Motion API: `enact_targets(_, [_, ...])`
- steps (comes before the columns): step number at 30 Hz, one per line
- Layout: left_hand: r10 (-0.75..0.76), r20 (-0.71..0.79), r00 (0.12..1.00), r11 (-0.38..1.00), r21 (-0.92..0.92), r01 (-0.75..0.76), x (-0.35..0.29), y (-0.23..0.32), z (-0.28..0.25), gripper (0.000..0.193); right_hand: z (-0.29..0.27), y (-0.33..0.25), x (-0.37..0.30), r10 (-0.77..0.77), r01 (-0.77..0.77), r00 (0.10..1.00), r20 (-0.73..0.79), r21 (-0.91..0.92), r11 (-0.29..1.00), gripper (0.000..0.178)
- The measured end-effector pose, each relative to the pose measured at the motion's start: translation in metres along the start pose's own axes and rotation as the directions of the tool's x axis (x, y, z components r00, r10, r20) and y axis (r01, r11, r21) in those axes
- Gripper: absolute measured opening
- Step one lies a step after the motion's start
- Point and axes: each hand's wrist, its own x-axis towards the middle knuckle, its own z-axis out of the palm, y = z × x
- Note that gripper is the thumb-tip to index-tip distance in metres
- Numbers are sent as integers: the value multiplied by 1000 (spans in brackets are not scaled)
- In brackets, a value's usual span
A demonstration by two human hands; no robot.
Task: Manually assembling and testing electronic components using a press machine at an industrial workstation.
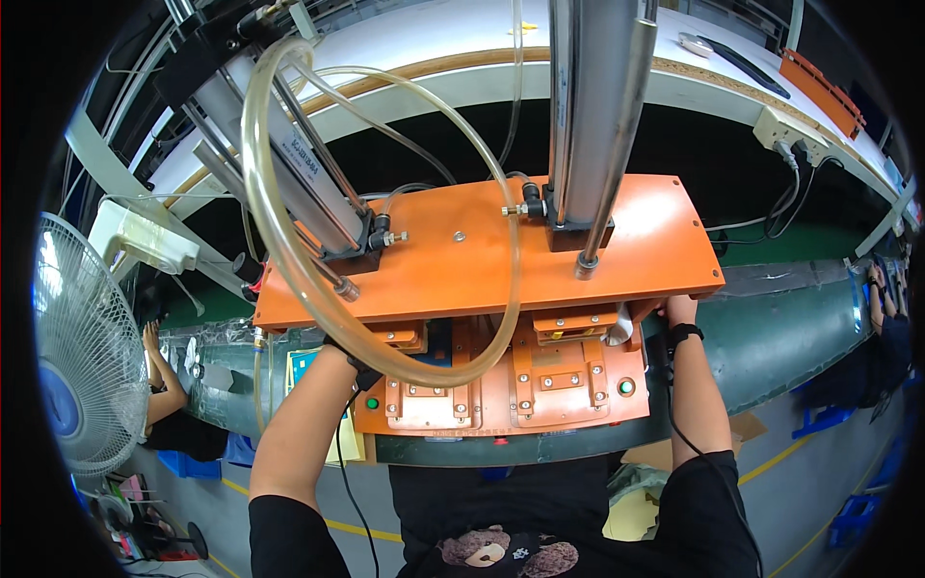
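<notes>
An orange two-station press [462, 260] stands on the dark green bench in front of me. Two upright pneumatic cylinders [593, 116] rise from its top plate, and a clear looped air hose [258, 183] hangs across it. My left forearm reaches under the plate's left side; the hand itself is hidden there. Along the press's right side is my right hand [680, 308], partly showing, with its fingers out of sight behind the plate's edge. What either hand holds, if anything, is hidden. Between my arms are the orange fixture blocks [562, 380], with green push buttons [626, 387] at both sides.
A white fan [82, 347] stands at the far left. Behind the press runs a white shelf [443, 39] with a power strip [795, 135] at its right. Yellow paper [352, 438] lies left of the press. Other people's arms [166, 376] show at both sides.
</notes>
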Motion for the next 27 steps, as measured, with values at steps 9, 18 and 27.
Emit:
enact_targets(9, [32, -106, 994, 946, 323, 4, -51, -2, 21, 31, -10, 20, 8, -28, 31, 999, -28, 99, 995, 21])
enact_targets(18, [666, -304, 681, 691, 594, -412, -108, -60, 74, 35, -8, 18, 6, -13, 5, 999, 52, 165, 986, 23])
enact_targets(27, [627, -504, 594, 775, 483, -409, -93, -82, 84, 43, -22, 16, 97, -539, 434, 837, -91, -490, 756, 36])
